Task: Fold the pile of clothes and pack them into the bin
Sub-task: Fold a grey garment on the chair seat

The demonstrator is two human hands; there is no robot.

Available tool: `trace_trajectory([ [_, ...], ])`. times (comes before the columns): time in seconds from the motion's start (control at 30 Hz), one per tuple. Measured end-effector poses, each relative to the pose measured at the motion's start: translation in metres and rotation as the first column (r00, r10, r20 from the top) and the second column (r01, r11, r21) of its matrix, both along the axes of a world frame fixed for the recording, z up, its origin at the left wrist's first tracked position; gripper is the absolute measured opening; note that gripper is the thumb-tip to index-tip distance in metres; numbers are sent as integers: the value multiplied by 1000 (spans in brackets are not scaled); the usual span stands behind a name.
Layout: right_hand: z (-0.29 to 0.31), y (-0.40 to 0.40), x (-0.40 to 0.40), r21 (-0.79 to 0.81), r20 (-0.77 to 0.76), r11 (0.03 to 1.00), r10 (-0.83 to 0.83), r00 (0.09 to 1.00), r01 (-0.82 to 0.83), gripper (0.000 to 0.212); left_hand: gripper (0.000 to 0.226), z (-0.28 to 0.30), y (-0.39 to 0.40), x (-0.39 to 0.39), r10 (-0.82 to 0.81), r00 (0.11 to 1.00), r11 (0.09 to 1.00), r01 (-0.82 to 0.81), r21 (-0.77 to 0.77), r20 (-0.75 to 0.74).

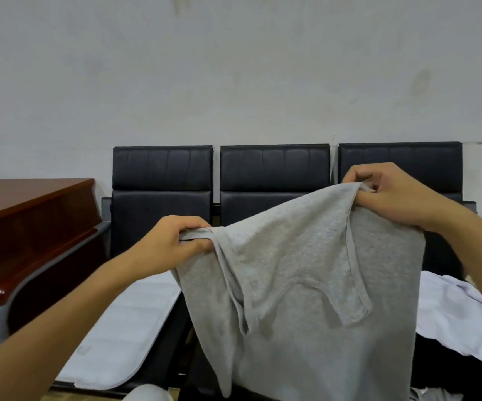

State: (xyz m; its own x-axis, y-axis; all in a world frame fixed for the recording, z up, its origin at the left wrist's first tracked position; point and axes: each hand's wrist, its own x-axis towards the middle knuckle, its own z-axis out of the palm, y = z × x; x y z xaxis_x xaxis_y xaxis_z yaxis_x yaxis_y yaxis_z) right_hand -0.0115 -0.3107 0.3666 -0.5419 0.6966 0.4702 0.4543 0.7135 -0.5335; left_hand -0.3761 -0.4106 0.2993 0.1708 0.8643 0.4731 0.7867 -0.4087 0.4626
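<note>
A grey sleeveless top hangs in the air in front of me, its body draping down past the bottom edge of the view. My left hand pinches one shoulder strap at the left. My right hand grips the other strap, held higher at the right. The neckline and armhole edges show across the front of the fabric. A white garment lies crumpled on the right seat behind the top. No bin is in view.
A row of three black padded seats stands against a pale wall. A white pad covers the left seat. A dark wooden desk sits at the left. A rounded white object shows at the bottom edge.
</note>
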Motion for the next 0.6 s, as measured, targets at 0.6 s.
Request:
trace_trajectory([
  [0.6,-9,13,9,157,81,979,-146,986,132,13,29,1,12,4,-50,999,984,47,172,10],
])
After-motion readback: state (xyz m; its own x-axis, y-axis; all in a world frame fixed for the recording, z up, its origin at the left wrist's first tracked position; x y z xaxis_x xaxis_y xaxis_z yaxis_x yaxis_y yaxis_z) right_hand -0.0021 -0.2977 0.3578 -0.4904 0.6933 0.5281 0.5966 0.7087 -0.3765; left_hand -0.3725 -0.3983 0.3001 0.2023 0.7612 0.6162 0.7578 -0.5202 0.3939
